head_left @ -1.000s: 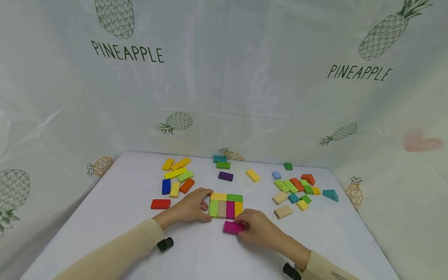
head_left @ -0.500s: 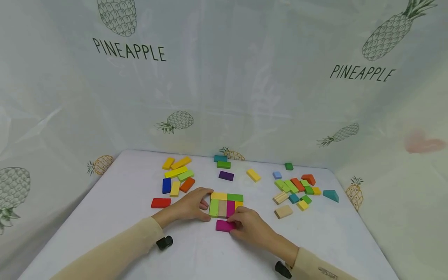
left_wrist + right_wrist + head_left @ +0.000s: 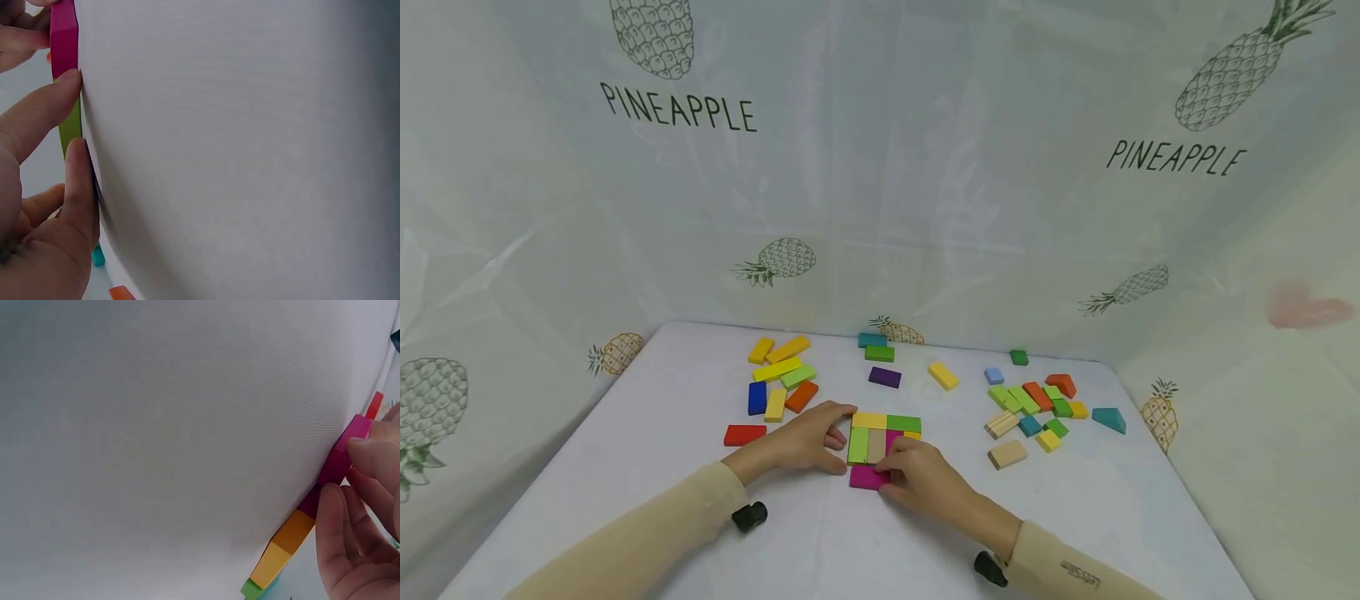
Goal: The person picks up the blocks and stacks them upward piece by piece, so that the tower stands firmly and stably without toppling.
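At the table's middle lies a flat rectangle of wooden blocks: a yellow block (image 3: 870,421) and a green block (image 3: 904,422) along the top, with light green (image 3: 858,447), plain wood, magenta and orange ones upright below. My right hand (image 3: 928,477) pinches another magenta block (image 3: 867,477) between thumb and fingers, lying crosswise at the rectangle's near edge. The right wrist view shows this magenta block (image 3: 340,453) under the thumb. My left hand (image 3: 808,437) rests at the rectangle's left side, thumb and forefinger spread near its corners. My right fingers hide the lower right part.
Loose blocks lie at the left, among them a red block (image 3: 745,435) and a blue block (image 3: 757,398). A purple block (image 3: 885,377) lies behind the rectangle. Several more, including a wood block (image 3: 1007,454) and a teal triangle (image 3: 1108,419), are scattered at the right.
My right hand has slid the magenta block leftward and up against the rectangle's near edge. My left hand has stayed at the left side, its thumb shifting slightly.
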Action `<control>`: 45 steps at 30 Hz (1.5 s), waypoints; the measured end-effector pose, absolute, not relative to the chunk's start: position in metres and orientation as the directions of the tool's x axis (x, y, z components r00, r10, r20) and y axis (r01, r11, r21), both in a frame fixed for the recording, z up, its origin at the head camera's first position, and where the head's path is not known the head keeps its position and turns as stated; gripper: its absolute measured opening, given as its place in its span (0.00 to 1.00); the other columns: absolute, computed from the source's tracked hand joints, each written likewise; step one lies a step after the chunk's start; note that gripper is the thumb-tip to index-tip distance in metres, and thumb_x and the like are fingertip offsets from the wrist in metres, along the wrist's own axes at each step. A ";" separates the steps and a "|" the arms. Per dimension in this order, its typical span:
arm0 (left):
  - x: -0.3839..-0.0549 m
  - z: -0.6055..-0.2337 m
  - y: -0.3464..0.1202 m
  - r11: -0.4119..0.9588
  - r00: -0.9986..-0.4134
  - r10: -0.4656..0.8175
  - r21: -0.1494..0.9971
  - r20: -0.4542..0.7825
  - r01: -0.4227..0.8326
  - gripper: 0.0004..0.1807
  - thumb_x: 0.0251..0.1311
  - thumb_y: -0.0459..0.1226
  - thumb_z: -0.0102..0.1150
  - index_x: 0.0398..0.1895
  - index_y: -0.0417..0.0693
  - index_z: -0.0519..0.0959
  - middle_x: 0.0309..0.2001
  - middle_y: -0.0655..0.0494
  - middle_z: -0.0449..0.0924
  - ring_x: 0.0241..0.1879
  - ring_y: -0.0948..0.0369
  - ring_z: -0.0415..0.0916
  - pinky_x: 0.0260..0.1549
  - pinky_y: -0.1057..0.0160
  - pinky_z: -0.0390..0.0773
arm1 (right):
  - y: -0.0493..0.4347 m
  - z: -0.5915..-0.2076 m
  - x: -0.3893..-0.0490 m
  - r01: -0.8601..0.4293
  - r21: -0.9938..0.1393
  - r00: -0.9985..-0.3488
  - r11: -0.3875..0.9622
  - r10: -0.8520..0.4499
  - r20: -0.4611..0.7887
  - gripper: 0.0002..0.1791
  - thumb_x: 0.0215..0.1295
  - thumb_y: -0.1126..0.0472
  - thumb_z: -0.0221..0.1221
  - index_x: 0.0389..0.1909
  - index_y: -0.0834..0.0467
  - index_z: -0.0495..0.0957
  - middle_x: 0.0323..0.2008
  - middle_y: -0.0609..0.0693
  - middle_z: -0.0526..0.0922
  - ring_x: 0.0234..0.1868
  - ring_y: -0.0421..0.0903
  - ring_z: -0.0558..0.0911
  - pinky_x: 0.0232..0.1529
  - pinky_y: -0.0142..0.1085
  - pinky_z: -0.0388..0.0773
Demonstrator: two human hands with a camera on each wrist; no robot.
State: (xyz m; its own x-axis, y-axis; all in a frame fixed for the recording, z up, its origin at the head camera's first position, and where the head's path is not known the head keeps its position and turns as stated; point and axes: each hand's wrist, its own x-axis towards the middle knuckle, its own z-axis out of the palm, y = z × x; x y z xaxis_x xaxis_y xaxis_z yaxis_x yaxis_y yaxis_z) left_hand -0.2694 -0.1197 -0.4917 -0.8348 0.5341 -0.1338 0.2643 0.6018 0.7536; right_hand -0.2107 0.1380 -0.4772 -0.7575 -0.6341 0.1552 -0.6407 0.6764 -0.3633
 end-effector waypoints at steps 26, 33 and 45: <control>-0.251 -0.487 -0.125 0.623 -0.802 0.591 0.683 -0.091 0.381 0.53 0.54 0.50 0.83 0.81 0.51 0.66 0.77 0.55 0.63 0.57 0.62 0.74 0.58 0.61 0.83 | 0.131 -0.479 -0.216 -0.638 -0.372 -0.759 0.674 -0.631 0.159 0.13 0.62 0.62 0.77 0.47 0.56 0.92 0.39 0.45 0.83 0.35 0.32 0.73 0.36 0.21 0.76; -0.243 -0.489 -0.123 0.645 -0.795 0.604 0.615 -0.049 0.452 0.49 0.59 0.53 0.78 0.80 0.48 0.67 0.78 0.52 0.63 0.64 0.57 0.72 0.67 0.48 0.78 | 0.133 -0.481 -0.214 -0.637 -0.366 -0.761 0.679 -0.630 0.155 0.13 0.61 0.62 0.77 0.47 0.56 0.92 0.39 0.45 0.83 0.35 0.33 0.73 0.36 0.21 0.76; -0.243 -0.487 -0.123 0.629 -0.780 0.626 0.602 -0.016 0.493 0.42 0.63 0.52 0.75 0.77 0.48 0.71 0.77 0.51 0.65 0.72 0.50 0.68 0.70 0.43 0.74 | 0.132 -0.480 -0.214 -0.643 -0.362 -0.756 0.675 -0.634 0.162 0.13 0.61 0.62 0.77 0.47 0.55 0.92 0.37 0.44 0.82 0.34 0.33 0.73 0.34 0.21 0.74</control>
